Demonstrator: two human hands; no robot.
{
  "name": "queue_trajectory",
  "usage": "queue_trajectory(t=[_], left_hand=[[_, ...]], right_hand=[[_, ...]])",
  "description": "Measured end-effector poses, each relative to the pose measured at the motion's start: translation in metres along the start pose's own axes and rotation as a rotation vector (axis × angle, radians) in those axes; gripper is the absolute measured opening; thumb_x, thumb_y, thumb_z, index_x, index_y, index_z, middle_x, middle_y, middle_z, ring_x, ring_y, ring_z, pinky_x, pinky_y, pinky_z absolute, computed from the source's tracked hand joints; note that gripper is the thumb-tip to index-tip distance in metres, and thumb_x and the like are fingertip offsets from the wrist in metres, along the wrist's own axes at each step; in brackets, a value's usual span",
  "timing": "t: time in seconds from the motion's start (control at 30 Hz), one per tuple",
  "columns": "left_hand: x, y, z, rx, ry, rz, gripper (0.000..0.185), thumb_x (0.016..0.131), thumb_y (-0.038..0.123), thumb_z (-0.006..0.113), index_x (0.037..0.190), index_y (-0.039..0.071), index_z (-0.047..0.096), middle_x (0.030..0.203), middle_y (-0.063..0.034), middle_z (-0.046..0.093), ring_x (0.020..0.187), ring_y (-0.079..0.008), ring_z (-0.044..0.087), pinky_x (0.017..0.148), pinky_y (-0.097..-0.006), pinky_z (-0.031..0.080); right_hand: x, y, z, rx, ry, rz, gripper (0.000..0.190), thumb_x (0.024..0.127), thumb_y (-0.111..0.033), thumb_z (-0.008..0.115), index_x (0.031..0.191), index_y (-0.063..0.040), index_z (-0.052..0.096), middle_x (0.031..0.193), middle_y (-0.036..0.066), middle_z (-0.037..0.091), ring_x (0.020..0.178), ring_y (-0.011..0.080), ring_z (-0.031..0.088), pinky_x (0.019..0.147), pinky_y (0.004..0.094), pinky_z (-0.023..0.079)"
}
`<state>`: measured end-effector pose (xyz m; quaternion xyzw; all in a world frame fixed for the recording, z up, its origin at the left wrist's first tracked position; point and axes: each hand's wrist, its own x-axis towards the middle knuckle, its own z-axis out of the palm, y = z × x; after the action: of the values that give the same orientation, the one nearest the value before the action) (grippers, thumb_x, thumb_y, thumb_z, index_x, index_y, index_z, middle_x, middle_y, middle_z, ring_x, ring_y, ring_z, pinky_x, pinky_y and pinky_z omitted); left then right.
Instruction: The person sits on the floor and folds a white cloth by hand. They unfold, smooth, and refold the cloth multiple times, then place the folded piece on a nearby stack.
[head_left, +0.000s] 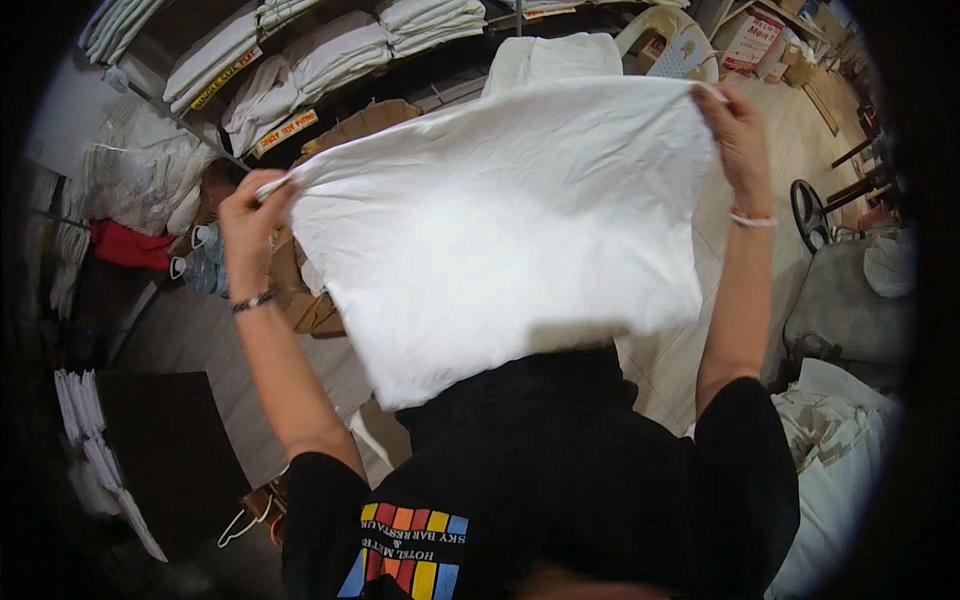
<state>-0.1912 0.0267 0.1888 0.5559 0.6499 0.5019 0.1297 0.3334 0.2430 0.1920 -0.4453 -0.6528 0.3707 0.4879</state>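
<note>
A white cloth (495, 217), perhaps a pillowcase, is stretched between my two hands in front of my body. Its upper left corner is pinched in my left hand (255, 217), and my right hand (733, 142) grips the upper right corner. The lower edge hangs free near my waist, with the lower left corner drooping furthest. Just beyond the cloth's top edge shows a pile of folded white linen (555, 60); what bears it is hidden behind the cloth.
Shelves of folded white sheets (337, 56) with labels run along the upper left. Large plastic bottles (206, 259) and torn cardboard (319, 311) lie on the left. A white plastic chair (679, 45) stands at the back; a grey padded seat (840, 300) is at right.
</note>
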Motion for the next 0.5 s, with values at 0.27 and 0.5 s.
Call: queue_trajectory(t=[0.27, 0.5], left_hand=[[-0.021, 0.015, -0.067, 0.249, -0.232, 0.111, 0.013, 0.081, -0.011, 0.067, 0.090, -0.001, 0.066, 0.092, -0.0012, 0.065, 0.084, -0.0076, 0.058, 0.074, -0.0232, 0.048], [-0.022, 0.093, -0.097, 0.127, -0.134, 0.462, 0.009, 0.089, -0.005, 0.068, 0.094, -0.001, 0.061, 0.096, -0.0083, 0.065, 0.091, -0.0145, 0.062, 0.081, -0.0269, 0.053]], right_hand=[[-0.033, -0.034, -0.058, -0.337, -0.354, -0.201, 0.016, 0.090, -0.011, 0.074, 0.097, 0.003, 0.071, 0.087, 0.001, 0.069, 0.081, 0.0090, 0.063, 0.077, 0.0233, 0.051], [-0.045, -0.076, -0.122, -0.059, -0.399, -0.611, 0.014, 0.092, -0.005, 0.064, 0.103, 0.004, 0.066, 0.104, 0.012, 0.066, 0.099, 0.0212, 0.063, 0.092, 0.0339, 0.049]])
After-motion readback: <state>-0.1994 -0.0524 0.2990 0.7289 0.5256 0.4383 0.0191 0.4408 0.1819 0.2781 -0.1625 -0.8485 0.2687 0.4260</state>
